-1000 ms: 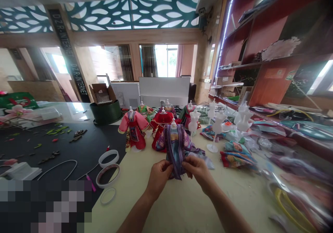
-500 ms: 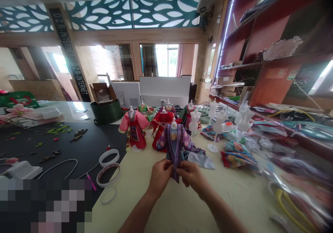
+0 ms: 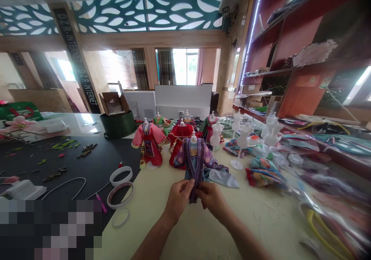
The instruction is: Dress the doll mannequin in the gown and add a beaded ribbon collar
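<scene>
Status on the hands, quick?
Left hand, right hand: both pinching purple sash low down. Sash hangs from robe on mannequin. Pale blue cloth right of hands; red dress behind.

Hands [image 3: 177,200] [image 3: 213,200] can pass over cream tabletop [image 3: 203,229] toward near edge; dressed mannequins [image 3: 149,144] block ahead, fabric piles [image 3: 263,177] right.

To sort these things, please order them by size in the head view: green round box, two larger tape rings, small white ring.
Green round box; then brown-lined ring and plain white ring, too alike to rank; smallest, small white ring.
</scene>
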{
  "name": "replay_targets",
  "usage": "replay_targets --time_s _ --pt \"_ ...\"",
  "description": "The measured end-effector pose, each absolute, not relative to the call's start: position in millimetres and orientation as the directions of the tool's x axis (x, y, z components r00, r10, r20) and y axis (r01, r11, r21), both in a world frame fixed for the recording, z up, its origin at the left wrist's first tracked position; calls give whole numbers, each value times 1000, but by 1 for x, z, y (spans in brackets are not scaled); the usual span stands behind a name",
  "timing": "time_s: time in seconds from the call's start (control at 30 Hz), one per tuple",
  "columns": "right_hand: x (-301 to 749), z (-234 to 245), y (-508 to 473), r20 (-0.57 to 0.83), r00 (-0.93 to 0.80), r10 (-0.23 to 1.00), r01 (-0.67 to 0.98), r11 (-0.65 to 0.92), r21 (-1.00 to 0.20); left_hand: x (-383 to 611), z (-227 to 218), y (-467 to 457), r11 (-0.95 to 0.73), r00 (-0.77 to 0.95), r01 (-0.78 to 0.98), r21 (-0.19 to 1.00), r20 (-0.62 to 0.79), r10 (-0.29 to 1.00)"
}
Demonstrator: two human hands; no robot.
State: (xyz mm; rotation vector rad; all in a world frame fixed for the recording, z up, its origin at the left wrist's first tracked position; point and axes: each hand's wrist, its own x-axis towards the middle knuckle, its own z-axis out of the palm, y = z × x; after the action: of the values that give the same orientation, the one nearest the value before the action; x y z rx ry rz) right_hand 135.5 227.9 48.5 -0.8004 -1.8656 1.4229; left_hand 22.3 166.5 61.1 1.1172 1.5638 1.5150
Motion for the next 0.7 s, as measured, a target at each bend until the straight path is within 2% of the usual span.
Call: replay_targets --time_s 0.2,0.43,0.7 --pt "138 42 233 142 -602 785 113 260 -959 20 62 168 -34 -400 98 995 71 914" --pt "146 44 250 285 -417 863 138 370 -919 19 61 168 -24 -425 111 994 69 903" --pt "137 33 250 328 -449 831 93 408 -908 20 61 168 -1 -411 161 987 67 909"
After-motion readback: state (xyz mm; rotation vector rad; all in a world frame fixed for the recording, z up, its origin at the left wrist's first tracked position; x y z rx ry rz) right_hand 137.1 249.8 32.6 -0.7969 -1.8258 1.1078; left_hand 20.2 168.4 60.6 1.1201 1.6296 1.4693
